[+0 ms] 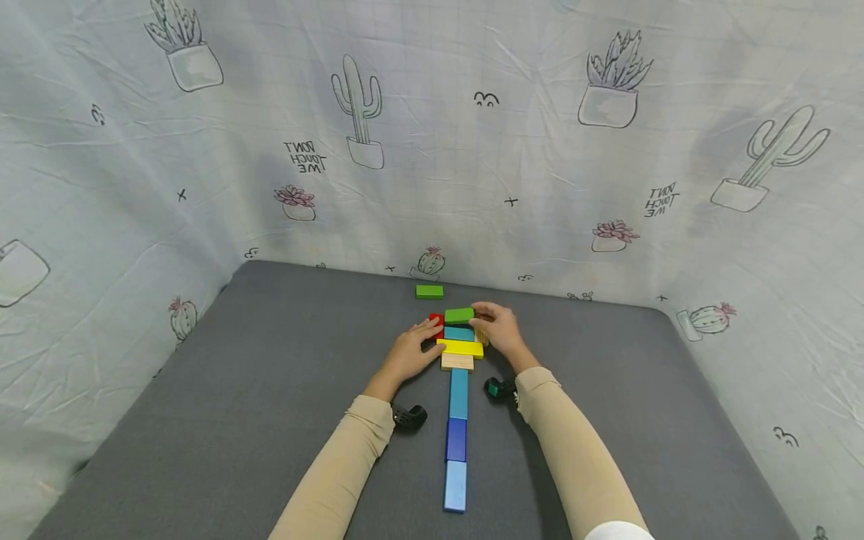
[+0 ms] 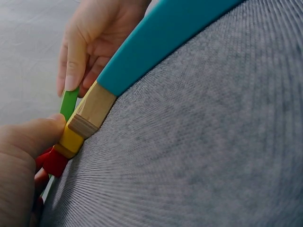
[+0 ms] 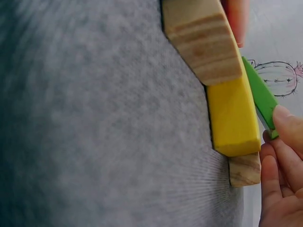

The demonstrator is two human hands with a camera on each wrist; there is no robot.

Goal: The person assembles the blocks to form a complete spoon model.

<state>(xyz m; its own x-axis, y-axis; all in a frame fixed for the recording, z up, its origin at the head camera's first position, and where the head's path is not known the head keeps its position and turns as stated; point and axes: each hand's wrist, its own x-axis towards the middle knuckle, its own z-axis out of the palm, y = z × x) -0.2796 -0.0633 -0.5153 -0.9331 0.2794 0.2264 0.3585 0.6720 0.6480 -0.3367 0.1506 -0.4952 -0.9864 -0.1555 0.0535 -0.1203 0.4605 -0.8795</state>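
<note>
A long green block (image 1: 459, 316) is pinched at its right end between the thumb and fingers of my right hand (image 1: 498, 328). In the right wrist view that green block (image 3: 261, 92) stands tilted beyond the yellow block (image 3: 233, 118). My left hand (image 1: 408, 352) lies at the left side of the blocks. Its fingers touch the red block (image 1: 436, 320) and its thumb rests at the left end of the yellow block (image 1: 461, 347). Between the yellow and green blocks lies a teal block (image 1: 459, 334). A wooden block at the right is partly covered by my right hand.
Another green block (image 1: 429, 292) lies near the table's back edge. Toward me, a plain wooden block (image 1: 457, 361) leads into a line of teal (image 1: 458, 394), dark blue (image 1: 456, 439) and light blue (image 1: 455, 486) blocks on the grey table (image 1: 270, 420). Behind hangs a printed cloth (image 1: 432, 150).
</note>
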